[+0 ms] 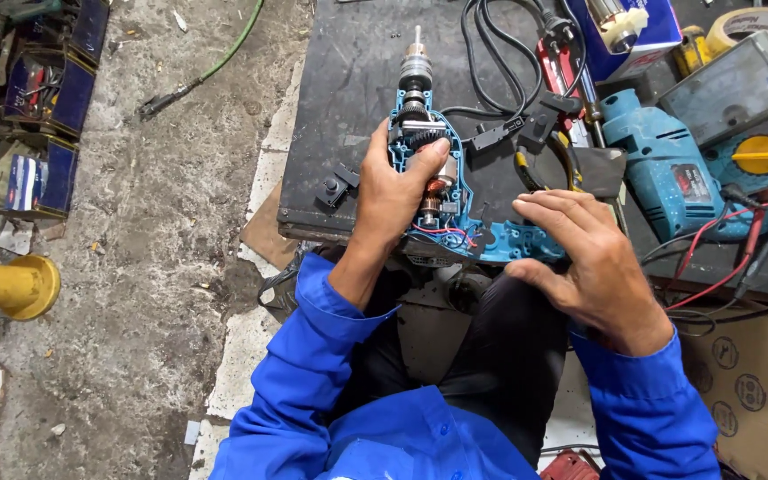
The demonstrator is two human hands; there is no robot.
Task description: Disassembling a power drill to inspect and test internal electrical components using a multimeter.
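Observation:
An opened blue electric drill (pixel 437 191) lies on the front edge of a dark work board (pixel 348 80), chuck pointing away, its motor, copper windings and red wires exposed. My left hand (pixel 393 191) grips the drill's body around the motor, thumb pressed on the inner parts. Over the drill's handle end rests my right hand (pixel 584 253), fingers spread flat, touching the blue shell near the black switch part and cable (pixel 508 133).
A second blue drill (pixel 668 173) lies at the right beside a meter with a yellow dial (pixel 757 151) and red leads. Tape roll (pixel 762 27) far right. Small black parts (pixel 335 187) sit on the board's left. Boxes of parts and a yellow reel (pixel 11 284) stand on the concrete floor.

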